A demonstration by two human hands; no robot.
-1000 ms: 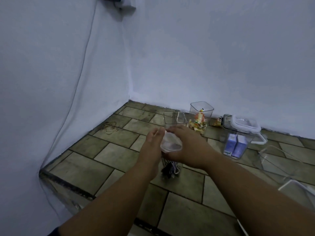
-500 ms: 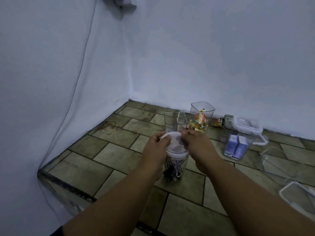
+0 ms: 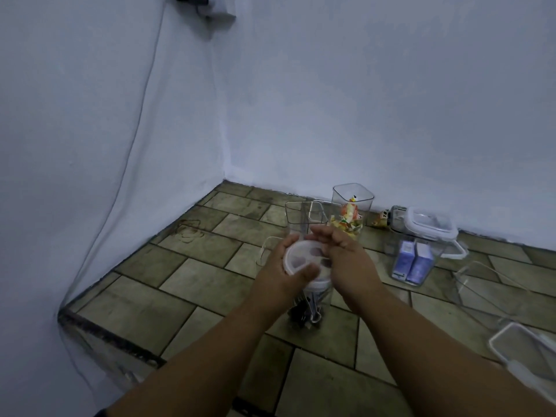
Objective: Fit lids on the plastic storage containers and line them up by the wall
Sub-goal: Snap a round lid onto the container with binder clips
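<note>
A clear container (image 3: pixel 313 308) with dark clips inside stands on the tiled floor in front of me. A white round lid (image 3: pixel 304 258) rests on its top. My left hand (image 3: pixel 284 270) grips the lid's left edge, thumb pressed on its front rim. My right hand (image 3: pixel 346 260) holds the lid's right side, fingers spread over the top. Behind stand an empty clear square container (image 3: pixel 304 218) and an open one with colourful wrappers (image 3: pixel 350 210). To the right, a lidded container (image 3: pixel 421 248) holds two purple boxes.
An empty clear tub (image 3: pixel 481 284) and a loose white-rimmed lid (image 3: pixel 523 353) lie at the right. Another clear lid (image 3: pixel 266 249) lies behind my left hand. The wall (image 3: pixel 391 115) runs behind the containers. A cable (image 3: pixel 129 164) hangs down the left wall to a dark floor edge.
The lid, held between both hands above the container a second ago, now sits on its top. My left thumb has come over the front rim and my right hand has spread over the lid.
</note>
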